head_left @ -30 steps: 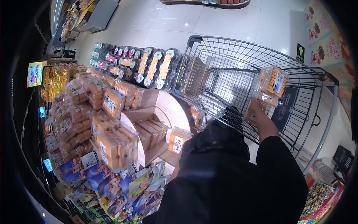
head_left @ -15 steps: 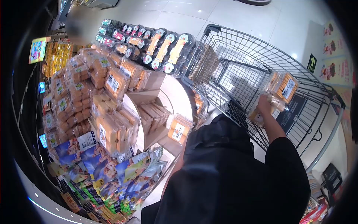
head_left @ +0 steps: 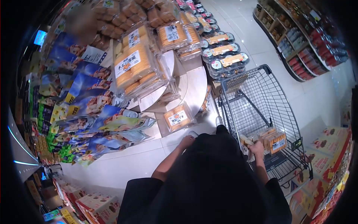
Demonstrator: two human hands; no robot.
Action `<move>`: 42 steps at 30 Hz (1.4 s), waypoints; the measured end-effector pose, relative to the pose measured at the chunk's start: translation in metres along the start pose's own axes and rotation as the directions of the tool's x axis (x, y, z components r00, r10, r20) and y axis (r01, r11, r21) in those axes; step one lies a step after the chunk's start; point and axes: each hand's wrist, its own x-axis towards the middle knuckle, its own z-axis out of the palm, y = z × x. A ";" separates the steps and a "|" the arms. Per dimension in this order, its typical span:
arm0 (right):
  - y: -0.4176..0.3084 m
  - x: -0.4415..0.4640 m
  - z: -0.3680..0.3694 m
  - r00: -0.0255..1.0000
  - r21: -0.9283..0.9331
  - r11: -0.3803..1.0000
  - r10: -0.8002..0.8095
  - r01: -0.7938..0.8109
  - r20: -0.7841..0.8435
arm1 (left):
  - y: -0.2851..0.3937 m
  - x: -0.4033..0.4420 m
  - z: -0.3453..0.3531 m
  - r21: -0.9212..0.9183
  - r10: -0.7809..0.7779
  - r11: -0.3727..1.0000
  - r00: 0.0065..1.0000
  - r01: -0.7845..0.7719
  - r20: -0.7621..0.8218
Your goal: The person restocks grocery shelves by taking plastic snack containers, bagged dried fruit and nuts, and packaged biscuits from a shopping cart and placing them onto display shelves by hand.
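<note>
My right hand (head_left: 256, 148) reaches into the shopping cart (head_left: 278, 84), its fingers closed on a clear-wrapped pack of baked goods (head_left: 244, 143). Just right of it, in the cart, sits another pack of golden baked goods (head_left: 278, 143) with a white label. My left hand (head_left: 187, 141) hangs low beside my dark clothing. Its fingers are too small and partly hidden to make out, and no held object shows. Nearest to it, a labelled pack of baked goods (head_left: 179, 118) lies on the lower part of the display stand (head_left: 194, 86).
Large packs of baked goods (head_left: 132, 65) are piled on the stand at left. Blue snack bags (head_left: 91, 87) lie below them. Stacked round-cup packs (head_left: 229, 61) stand by the cart's front. A curved shelf (head_left: 294, 41) is at upper right, and printed cartons (head_left: 328, 149) at right.
The view has swung, bringing the curved shelf and my left hand into sight. My right hand stays in the cart, now at the pack on its near side.
</note>
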 end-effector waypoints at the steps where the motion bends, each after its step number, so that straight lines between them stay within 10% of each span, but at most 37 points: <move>1: -0.008 -0.008 -0.015 0.999 0.054 0.999 -0.004 0.007 -0.048 | 0.002 -0.006 0.001 -0.059 -0.060 0.997 0.997 0.058 -0.039; 5: -0.023 -0.010 -0.050 0.888 0.431 0.847 -0.098 0.311 -0.448 | -0.012 -0.003 0.009 -0.098 -0.071 0.993 0.994 0.062 -0.086; 16: -0.133 -0.069 -0.138 0.896 0.843 0.312 -0.228 0.439 -0.382 | 0.045 -0.014 -0.031 -0.676 0.041 0.734 0.998 -0.064 -0.051; 22: -0.189 -0.093 -0.099 0.826 0.859 0.382 -0.557 0.341 -0.080 | 0.095 -0.034 -0.052 -0.987 0.625 -0.075 0.764 -0.142 -0.158; 23: -0.197 -0.094 -0.094 0.805 0.834 0.440 -0.593 0.333 -0.009 | 0.103 -0.042 -0.053 -0.987 0.463 -0.132 0.875 -0.088 -0.140; 30: -0.219 -0.079 -0.067 0.710 0.688 0.584 -0.690 0.431 0.140 | 0.062 -0.042 -0.053 -0.972 0.351 -0.210 0.920 -0.105 -0.175; 35: -0.164 -0.024 -0.023 0.774 0.554 0.608 -0.624 0.569 -0.109 | 0.025 -0.030 -0.038 -0.882 0.099 -0.464 0.984 -0.085 -0.147; 37: -0.118 0.001 -0.001 0.811 0.227 0.789 -0.497 0.571 -0.309 | -0.004 -0.009 -0.028 -0.892 0.123 -0.448 0.983 -0.065 -0.133; 42: 0.009 0.006 0.035 0.964 0.198 0.973 -0.061 0.115 -0.259 | -0.056 0.038 0.003 -0.847 0.049 -0.531 0.999 0.005 -0.024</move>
